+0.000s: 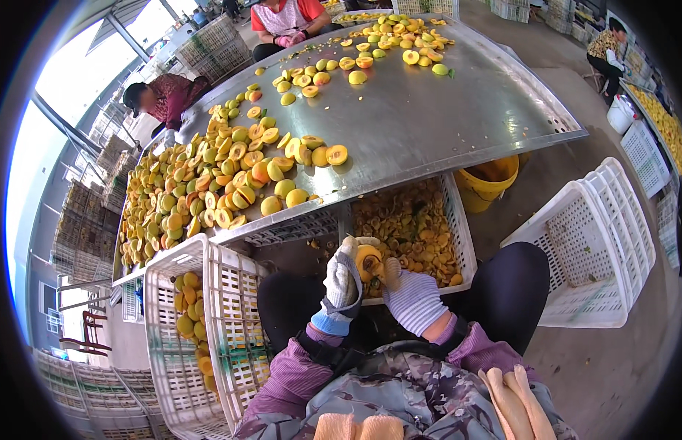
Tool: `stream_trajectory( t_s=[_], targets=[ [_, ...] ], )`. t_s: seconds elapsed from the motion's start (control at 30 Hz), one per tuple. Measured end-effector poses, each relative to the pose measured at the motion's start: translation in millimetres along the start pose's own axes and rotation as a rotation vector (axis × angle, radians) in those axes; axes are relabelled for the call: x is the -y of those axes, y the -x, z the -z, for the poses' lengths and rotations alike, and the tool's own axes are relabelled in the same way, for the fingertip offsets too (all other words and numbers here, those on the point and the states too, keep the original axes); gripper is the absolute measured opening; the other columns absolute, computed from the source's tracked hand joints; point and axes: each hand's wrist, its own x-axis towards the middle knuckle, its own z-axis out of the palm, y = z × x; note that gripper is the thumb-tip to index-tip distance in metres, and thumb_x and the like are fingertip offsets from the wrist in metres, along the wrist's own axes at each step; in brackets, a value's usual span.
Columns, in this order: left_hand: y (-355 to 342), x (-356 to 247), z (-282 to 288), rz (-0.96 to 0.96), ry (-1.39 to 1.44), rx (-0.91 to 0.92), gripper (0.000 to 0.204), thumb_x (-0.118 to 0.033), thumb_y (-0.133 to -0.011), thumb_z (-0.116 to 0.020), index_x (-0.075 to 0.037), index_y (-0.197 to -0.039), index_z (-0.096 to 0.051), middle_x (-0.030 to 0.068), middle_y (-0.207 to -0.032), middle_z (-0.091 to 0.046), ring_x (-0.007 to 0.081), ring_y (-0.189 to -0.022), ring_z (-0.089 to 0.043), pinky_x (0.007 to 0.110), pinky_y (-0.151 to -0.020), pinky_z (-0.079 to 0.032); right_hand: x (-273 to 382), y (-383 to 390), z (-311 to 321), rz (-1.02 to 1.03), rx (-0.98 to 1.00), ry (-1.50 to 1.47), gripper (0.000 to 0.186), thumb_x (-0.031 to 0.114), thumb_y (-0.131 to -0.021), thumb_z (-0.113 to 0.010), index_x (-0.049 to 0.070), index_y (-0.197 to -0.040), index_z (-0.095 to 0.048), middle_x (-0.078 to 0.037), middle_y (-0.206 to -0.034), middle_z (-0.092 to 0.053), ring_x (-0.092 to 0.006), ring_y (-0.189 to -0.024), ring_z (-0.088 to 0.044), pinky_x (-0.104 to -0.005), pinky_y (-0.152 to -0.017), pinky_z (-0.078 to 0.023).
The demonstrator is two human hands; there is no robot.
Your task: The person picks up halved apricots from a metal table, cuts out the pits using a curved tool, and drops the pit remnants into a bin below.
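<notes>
My left hand (343, 282), in a grey and white knit glove, is closed around a yellow-orange peach half (368, 262) above my lap. From the right, my right hand (414, 295) in a striped glove meets the fruit, its fingers curled at the cut face. Whatever those fingers hold, if anything, is hidden. Below and beyond both hands is a white crate (466, 242) of brownish-orange peach scraps (407, 224). A large heap of cut peaches (202, 176) covers the left side of the metal table (429, 110) in front of me.
A white crate with peaches (188, 312) stands at my left, another crate (242, 330) against it. Stacked white crates (605, 242) lie tilted at my right. A yellow bucket (488, 187) sits under the table edge. Co-workers sit at the table's far side (286, 26) and left (169, 103).
</notes>
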Motion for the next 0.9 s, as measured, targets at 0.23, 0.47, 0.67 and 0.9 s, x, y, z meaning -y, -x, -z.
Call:
stream_trajectory(
  t_s=[0.23,0.47,0.67,0.9],
  targets=[
    [0.2,-4.9,-8.1,0.024,0.145,-0.061,0.058,-0.049,-0.098,-0.038,0.005,-0.101,-0.059,0.0136,-0.092,-0.062,0.0199,-0.085,-0.060,0.031,-0.077,-0.050,12.2,-1.1,8.1,-0.040,0.018,-0.316,0.033,0.016,-0.082,-0.057,-0.005,-0.106,-0.047,-0.018,-0.068,-0.061,-0.0370,-0.060,-0.061,-0.0452,-0.051,-0.049],
    [-4.3,-0.5,-15.6,0.106,0.399,-0.162,0.053,-0.048,-0.098,-0.037,0.002,-0.101,-0.056,0.0149,-0.092,-0.060,0.0216,-0.085,-0.060,0.033,-0.078,-0.052,15.7,-3.7,7.5,-0.060,-0.056,-0.379,0.035,0.016,-0.082,-0.060,-0.003,-0.106,-0.044,-0.020,-0.070,-0.061,-0.0385,-0.061,-0.061,-0.0455,-0.052,-0.049],
    [-2.9,-5.3,-27.0,0.065,0.454,-0.212,0.050,-0.047,-0.098,-0.038,-0.002,-0.103,-0.056,0.0133,-0.092,-0.059,0.0237,-0.086,-0.059,0.035,-0.079,-0.052,16.7,-7.0,10.8,-0.070,-0.073,-0.311,0.033,0.017,-0.085,-0.058,-0.003,-0.106,-0.043,-0.020,-0.072,-0.061,-0.0380,-0.060,-0.061,-0.0456,-0.050,-0.048],
    [-3.4,-6.2,-20.7,-0.078,0.217,-0.144,0.051,-0.042,-0.100,-0.033,0.003,-0.100,-0.056,0.0146,-0.092,-0.060,0.0224,-0.085,-0.058,0.036,-0.081,-0.050,15.5,-8.0,8.2,-0.087,-0.048,-0.251,0.023,0.017,-0.092,-0.046,-0.003,-0.103,-0.046,-0.018,-0.067,-0.062,-0.0360,-0.059,-0.063,-0.0453,-0.048,-0.048]
  ],
)
